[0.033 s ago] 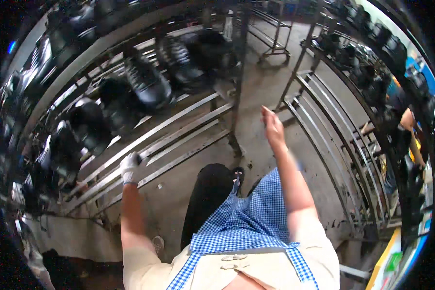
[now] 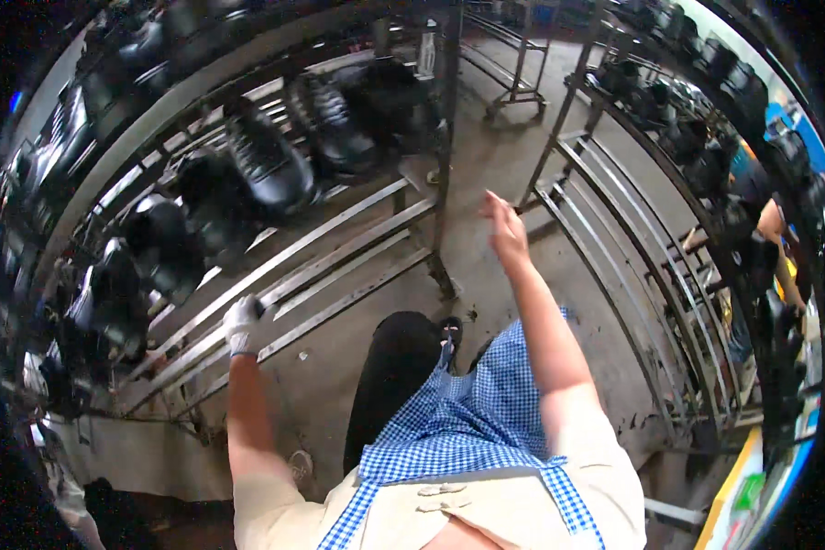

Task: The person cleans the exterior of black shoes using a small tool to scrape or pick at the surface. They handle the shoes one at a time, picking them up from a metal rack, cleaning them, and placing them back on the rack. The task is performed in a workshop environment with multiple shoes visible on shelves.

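Observation:
My left hand (image 2: 242, 323), in a white glove, is at the left in front of a metal rack's lower rails (image 2: 339, 266). Its fingers look curled, and a small dark patch shows at their tips; what it is I cannot make out. Whether the glove touches a rail is unclear. My bare right hand (image 2: 504, 229) reaches forward over the floor between two racks, its fingers stretched out and holding nothing. Above the lower rails, a row of black lace-up shoes (image 2: 270, 170) rests on the left rack, nearest to my left hand.
Another metal rack (image 2: 632, 220) with black shoes (image 2: 669, 115) on its upper level stands at the right. A further wheeled rack (image 2: 518, 87) is at the back. At the right edge, part of another person's arm (image 2: 775, 229) shows. Grey floor (image 2: 486, 284) runs between the racks.
My right hand has moved slightly left and forward. My left hand has shifted a little to the left, and the left rack with its shoes sits slightly further left in view.

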Demonstrator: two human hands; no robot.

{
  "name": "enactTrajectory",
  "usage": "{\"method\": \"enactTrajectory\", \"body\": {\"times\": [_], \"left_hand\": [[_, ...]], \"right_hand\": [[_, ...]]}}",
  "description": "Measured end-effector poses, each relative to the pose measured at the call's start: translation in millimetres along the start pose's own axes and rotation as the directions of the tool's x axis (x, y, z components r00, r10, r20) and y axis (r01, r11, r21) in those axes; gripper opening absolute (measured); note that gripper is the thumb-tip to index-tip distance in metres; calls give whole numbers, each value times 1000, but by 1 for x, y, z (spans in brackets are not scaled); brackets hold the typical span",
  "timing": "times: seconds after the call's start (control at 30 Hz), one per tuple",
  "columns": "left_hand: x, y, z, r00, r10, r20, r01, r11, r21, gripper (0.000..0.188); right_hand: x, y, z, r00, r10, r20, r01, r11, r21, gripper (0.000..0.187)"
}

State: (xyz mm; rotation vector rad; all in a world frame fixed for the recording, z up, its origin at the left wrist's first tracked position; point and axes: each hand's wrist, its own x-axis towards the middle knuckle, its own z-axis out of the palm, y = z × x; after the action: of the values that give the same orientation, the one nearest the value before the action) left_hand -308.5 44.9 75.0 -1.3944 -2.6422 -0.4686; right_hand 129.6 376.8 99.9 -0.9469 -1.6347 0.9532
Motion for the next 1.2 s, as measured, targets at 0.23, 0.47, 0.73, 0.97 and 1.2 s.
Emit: {"method": "enactTrajectory", "body": {"times": [0.23,0.47,0.73,0.97,1.2], "left_hand": [[-33,-50,-18,1000,-26,-12,27,997,71,36],[-73,-54,-77,961,-244,130,248,969,-9,39],[-111,-100,-71,975,-171,-140,187,977,106,48],[-175,-115,-57,886,-376,-271,433,881,191,69],[-238,-28,19,806,-330,-490,325,941,-100,49]], "right_hand": [[59,-41,92,994,60,91,-84,955,285,51],[10,-56,128,983,-81,164,14,927,375,49],[-35,-50,157,978,-101,182,39,948,315,54],[-96,-104,168,922,-70,382,-104,904,415,49],[-134,-127,172,767,-99,634,-240,872,427,56]]}}
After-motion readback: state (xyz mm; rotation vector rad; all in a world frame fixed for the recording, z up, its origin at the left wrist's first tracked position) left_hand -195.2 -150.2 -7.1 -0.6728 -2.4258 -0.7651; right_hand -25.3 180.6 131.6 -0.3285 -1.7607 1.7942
